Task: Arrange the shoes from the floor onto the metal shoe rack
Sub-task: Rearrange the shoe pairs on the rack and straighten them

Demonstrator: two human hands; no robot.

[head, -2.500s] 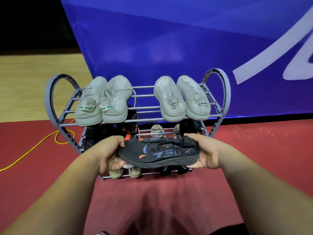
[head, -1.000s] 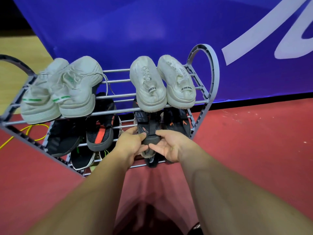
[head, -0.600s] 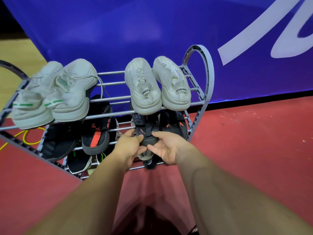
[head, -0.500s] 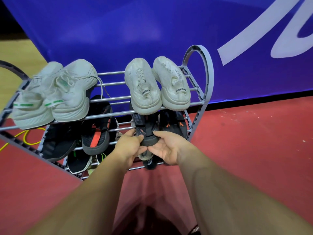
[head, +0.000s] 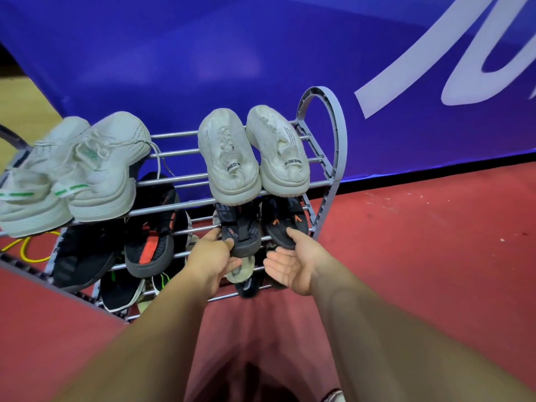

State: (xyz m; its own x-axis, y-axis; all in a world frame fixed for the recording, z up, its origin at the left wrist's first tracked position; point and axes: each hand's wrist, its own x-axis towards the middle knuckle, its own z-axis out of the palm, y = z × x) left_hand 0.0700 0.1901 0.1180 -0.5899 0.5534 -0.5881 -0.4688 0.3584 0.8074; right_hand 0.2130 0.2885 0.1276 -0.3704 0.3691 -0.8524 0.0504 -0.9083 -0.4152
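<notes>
Shoe rack [head: 338, 158] holds black sandals [head: 244, 231] mid-shelf, left hand [head: 213, 256] pinching one.

1 head-worn wide-angle view, facing forward and down; the metal shoe rack [head: 338, 146] sits close. Both forearms [head: 145, 329] enter from the bottom edge.

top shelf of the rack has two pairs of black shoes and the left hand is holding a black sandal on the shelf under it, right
Not quite. The head view shows white shoes, not black, in two pairs on the top shelf of the rack. The left hand does hold a black sandal on the shelf under it.
</notes>
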